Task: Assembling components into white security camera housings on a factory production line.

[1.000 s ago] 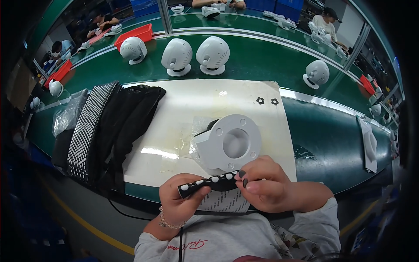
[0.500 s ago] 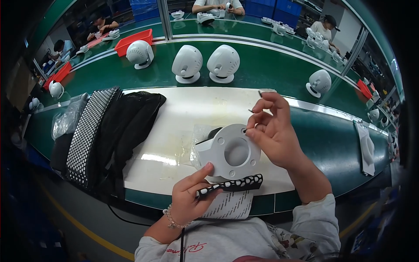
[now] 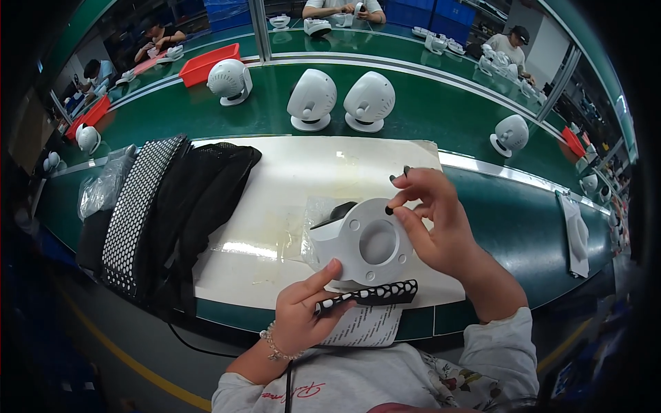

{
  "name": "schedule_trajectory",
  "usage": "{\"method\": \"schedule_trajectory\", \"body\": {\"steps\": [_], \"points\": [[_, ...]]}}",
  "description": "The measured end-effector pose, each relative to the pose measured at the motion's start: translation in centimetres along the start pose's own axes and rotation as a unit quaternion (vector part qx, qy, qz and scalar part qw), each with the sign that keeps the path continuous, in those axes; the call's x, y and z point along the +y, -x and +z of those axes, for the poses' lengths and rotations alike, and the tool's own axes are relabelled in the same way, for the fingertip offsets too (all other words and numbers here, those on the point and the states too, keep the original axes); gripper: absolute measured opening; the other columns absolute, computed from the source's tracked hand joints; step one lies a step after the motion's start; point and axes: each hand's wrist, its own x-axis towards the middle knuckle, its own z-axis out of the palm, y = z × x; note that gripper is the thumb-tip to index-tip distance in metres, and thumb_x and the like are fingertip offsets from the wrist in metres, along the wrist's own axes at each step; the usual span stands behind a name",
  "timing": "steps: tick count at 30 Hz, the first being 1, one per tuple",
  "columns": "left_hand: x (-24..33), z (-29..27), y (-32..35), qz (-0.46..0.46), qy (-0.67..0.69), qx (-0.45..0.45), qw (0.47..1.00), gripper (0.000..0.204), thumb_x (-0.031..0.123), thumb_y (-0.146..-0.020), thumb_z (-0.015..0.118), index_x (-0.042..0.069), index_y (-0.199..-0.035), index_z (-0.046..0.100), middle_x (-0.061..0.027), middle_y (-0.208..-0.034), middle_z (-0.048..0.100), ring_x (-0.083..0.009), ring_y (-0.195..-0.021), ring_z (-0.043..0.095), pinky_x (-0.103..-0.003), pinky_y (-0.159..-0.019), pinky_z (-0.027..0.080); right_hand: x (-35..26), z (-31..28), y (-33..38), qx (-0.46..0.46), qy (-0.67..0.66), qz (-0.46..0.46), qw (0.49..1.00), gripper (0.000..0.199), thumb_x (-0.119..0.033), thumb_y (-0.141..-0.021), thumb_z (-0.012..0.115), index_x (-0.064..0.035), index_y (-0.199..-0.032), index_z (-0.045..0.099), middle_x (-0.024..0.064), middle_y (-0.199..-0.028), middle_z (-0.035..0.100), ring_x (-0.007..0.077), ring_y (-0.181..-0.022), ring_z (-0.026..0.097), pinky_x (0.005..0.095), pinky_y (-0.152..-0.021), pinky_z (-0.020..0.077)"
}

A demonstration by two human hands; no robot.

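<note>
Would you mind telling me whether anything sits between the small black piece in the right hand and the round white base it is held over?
Nothing visible does. The right hand pinches the small black piece right at the rim of the white base, with no object between them.

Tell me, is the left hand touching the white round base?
Touching. In the head view the left hand holds a black strip with white dots, and its index fingertip rests on the lower rim of the white base.
</note>
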Motion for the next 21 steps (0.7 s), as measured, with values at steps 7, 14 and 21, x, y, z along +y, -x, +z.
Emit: {"method": "schedule_trajectory", "body": {"steps": [7, 14, 21], "points": [[-0.4, -0.5, -0.1, 0.034, -0.014, 0.004, 0.999, 0.017, 0.004, -0.063, 0.072, -0.001, -0.077, 0.063, -0.0140, -0.120, 0.052, -0.0175, -0.063, 0.061, -0.024, -0.057, 0.047, -1.7, 0.7, -0.3, 0.005, 0.086, -0.070, 0.994, 0.057, 0.011, -0.074, 0.056, -0.0097, -0.120, 0.029, 0.0138, -0.105, 0.051, 0.0232, -0.096, 0.057, 0.0328, -0.079, 0.0447], [0.2, -1.4, 0.1, -0.029, -0.024, -0.049, 0.998, 0.015, 0.001, -0.062, 0.072, -0.005, -0.068, 0.059, -0.0260, -0.122, 0.045, -0.0255, -0.094, 0.061, -0.027, -0.072, 0.049, -2.4, 2.7, -2.5, -0.059, -0.145, 0.100, 0.983, 0.045, 0.002, -0.081, 0.052, -0.0076, -0.118, 0.029, 0.0067, -0.088, 0.050, 0.0208, -0.107, 0.048, 0.0352, -0.090, 0.0357], [-0.4, -1.9, 0.2, 0.010, -0.019, -0.012, 1.000, 0.018, 0.006, -0.063, 0.071, 0.000, -0.079, 0.065, -0.0127, -0.121, 0.051, -0.0190, -0.065, 0.062, -0.025, -0.060, 0.048, -3.2, 3.2, -2.9, -0.101, -0.084, 0.120, 0.984, 0.044, -0.002, -0.082, 0.052, -0.0061, -0.120, 0.030, 0.0082, -0.088, 0.058, 0.0210, -0.113, 0.046, 0.0390, -0.093, 0.0335]]}}
